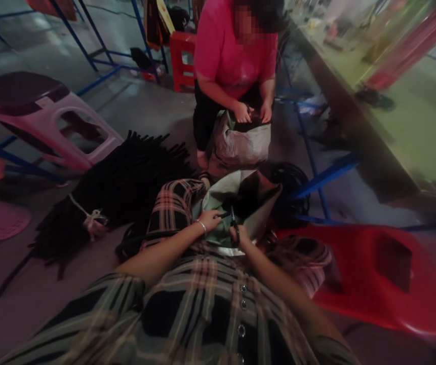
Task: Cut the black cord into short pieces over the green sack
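Observation:
My right hand (240,236) is closed on the dark handles of a pair of scissors (233,217), whose blades point away from me. Pinched in my left hand (210,219) is the short end of a black strip (224,215), close to the scissors. Whether the blades touch the strip, I cannot tell. Both hands are over the near rim of a pale, open sack (218,190) between my knees, with dark contents inside. A long black strip (157,234) runs across my lap toward my left wrist.
A large bundle of black strips (126,177), tied with string, lies on the floor at left beside a pink stool (84,126). Opposite, a person in pink (233,56) works over another sack (246,144). A red plastic stool (362,274) and blue table legs (326,175) are at right.

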A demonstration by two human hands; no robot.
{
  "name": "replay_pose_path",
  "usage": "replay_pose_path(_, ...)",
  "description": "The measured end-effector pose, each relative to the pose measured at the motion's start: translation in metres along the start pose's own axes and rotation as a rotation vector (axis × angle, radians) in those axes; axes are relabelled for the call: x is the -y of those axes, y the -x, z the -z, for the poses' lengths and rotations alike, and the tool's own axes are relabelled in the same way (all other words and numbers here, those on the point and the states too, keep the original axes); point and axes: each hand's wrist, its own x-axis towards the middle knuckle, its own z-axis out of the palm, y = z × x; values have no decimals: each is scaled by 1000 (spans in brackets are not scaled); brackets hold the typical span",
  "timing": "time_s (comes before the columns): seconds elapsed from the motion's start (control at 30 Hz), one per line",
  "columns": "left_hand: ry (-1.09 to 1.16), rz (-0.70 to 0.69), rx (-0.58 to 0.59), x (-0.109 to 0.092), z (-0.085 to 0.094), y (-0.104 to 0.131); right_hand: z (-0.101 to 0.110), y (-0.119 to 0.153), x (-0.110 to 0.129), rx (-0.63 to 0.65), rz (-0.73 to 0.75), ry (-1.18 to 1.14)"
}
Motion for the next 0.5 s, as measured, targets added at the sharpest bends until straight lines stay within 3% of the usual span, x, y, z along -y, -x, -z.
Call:
replay_pose_path(0.33, 252, 147, -55, 7, -3, -7, -1, -13, -16, 72, -21, 6)
replay_pose_path(0.5, 445, 249, -26, 0, 1, -6, 1, -15, -14, 76, 0, 24)
